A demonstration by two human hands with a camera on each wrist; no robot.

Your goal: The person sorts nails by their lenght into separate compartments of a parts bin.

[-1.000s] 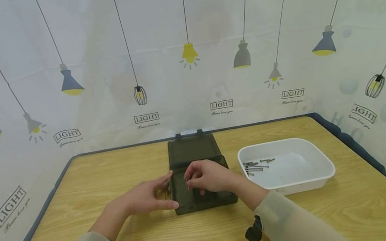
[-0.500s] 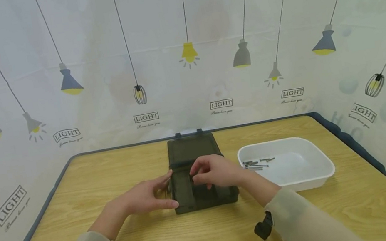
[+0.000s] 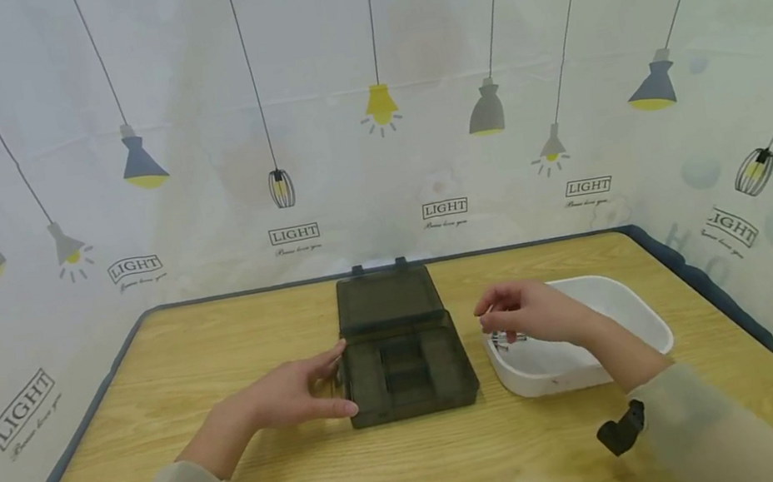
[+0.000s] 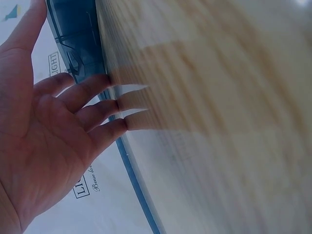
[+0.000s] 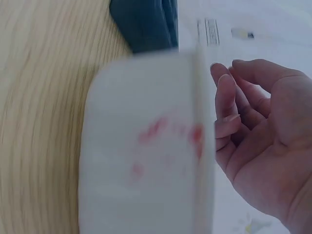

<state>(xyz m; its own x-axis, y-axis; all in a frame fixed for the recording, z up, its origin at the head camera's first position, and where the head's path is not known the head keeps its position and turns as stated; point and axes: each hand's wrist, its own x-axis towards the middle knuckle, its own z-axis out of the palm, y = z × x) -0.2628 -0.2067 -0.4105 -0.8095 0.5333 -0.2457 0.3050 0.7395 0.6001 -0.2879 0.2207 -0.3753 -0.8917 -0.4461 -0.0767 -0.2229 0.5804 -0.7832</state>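
Observation:
A dark see-through plastic case [image 3: 367,383] lies on the table with its lid [image 3: 388,295] folded back and compartments showing. Along its left side rests my left hand [image 3: 297,394], thumb and forefinger stretched against the case; the left wrist view shows the other fingers [image 4: 92,117] relaxed beside it. My right hand [image 3: 534,310] is over the left end of a white tray [image 3: 615,323], fingers loosely bent and nothing visible in them. Under those fingers several metal screws [image 3: 512,341] lie in the tray, partly hidden by the hand. The right wrist view shows the tray's outer wall [image 5: 141,146].
The wooden table [image 3: 265,479] has a dark blue edge at the back and sides. A pale curtain [image 3: 323,32] printed with hanging lamps surrounds it. The tray stands just right of the case, with a narrow gap between.
My right hand has moved right, from above the case to above the tray. A thin sliver seen at its fingertips a second ago no longer shows. My left hand has stayed put.

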